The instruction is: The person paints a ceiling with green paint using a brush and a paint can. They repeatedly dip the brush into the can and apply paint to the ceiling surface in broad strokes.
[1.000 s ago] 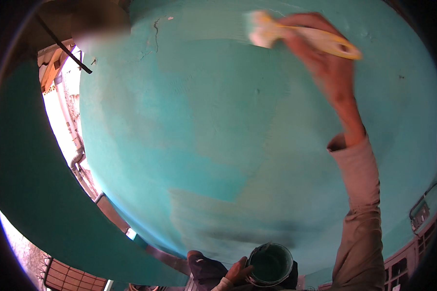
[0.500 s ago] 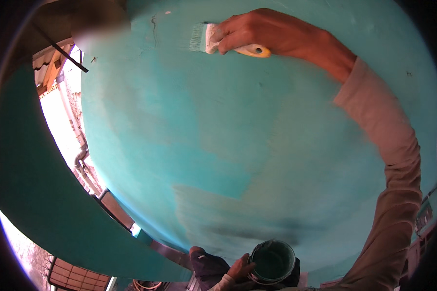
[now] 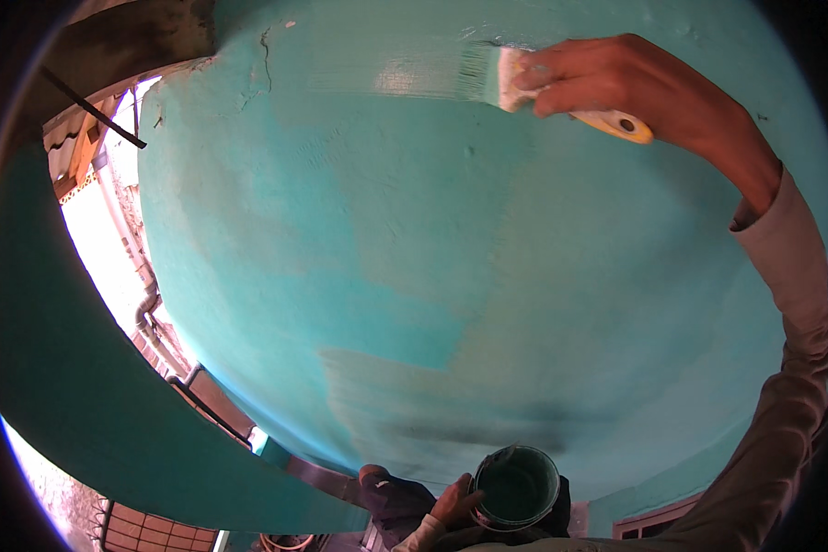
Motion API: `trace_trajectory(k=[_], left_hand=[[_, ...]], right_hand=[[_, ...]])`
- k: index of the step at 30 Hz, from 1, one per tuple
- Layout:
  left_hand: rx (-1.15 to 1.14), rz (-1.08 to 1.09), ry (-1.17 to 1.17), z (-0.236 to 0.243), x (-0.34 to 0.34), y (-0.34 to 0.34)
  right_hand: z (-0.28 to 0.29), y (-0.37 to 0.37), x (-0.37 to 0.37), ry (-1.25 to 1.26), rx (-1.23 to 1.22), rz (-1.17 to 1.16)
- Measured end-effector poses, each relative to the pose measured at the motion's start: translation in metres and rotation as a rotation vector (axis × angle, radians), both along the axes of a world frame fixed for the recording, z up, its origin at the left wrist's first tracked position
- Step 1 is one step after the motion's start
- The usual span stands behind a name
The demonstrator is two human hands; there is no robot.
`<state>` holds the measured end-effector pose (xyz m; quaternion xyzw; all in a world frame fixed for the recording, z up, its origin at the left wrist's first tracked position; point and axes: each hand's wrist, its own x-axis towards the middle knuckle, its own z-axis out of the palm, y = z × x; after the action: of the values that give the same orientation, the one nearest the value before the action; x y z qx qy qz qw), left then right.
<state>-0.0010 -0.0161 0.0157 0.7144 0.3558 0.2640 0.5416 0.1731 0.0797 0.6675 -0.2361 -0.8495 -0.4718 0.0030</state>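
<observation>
At the far left, a dark green band (image 3: 28, 322) is curving down along the side, and a thin dark rod (image 3: 92, 106) is slanting across its upper end. Just right of the band, a grey pipe (image 3: 144, 299) is running down through the bright gap, while a brownish panel with a grid (image 3: 152, 529) is standing lower down. A thin crack (image 3: 266, 60) is running down the upper part of the turquoise wall (image 3: 414, 221), which is filling the middle in uneven brighter and duller patches. Right of the crack, a glossy wet streak (image 3: 400, 75) is stretching sideways to the brush. Near the lower edge, the left hand (image 3: 454, 503) is gripping the left side of a round bucket (image 3: 552, 492), its fingers clamping at the rim; dark green paint is lying inside. Above, the paintbrush (image 3: 506, 83) is touching the wall, its bristles pointing left and its yellow-edged handle slanting down to the right. The right hand (image 3: 607, 78) is pinching it, fingers clamped near the bristle end, and a loose brownish sleeve (image 3: 791, 248) is covering the forearm.
</observation>
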Motion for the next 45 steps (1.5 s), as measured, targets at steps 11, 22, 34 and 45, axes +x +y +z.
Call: trace_trajectory(k=[11, 22, 34, 45], left_hand=[[0.076, -0.029, -0.005, -0.003, -0.001, 0.002], [-0.179, 0.026, 0.012, 0.015, 0.003, 0.0], [-0.123, -0.008, 0.039, 0.049, -0.002, -0.004], [-0.082, -0.015, 0.041, 0.018, 0.001, 0.0]], right_hand=[[-0.042, 0.002, -0.031, 0.619, -0.122, 0.409], [-0.09, 0.159, -0.15, 1.176, 0.124, 0.827], [-0.108, 0.092, -0.051, 1.206, 0.221, 0.692], [-0.121, 0.022, -0.005, 1.454, 0.152, 0.75]])
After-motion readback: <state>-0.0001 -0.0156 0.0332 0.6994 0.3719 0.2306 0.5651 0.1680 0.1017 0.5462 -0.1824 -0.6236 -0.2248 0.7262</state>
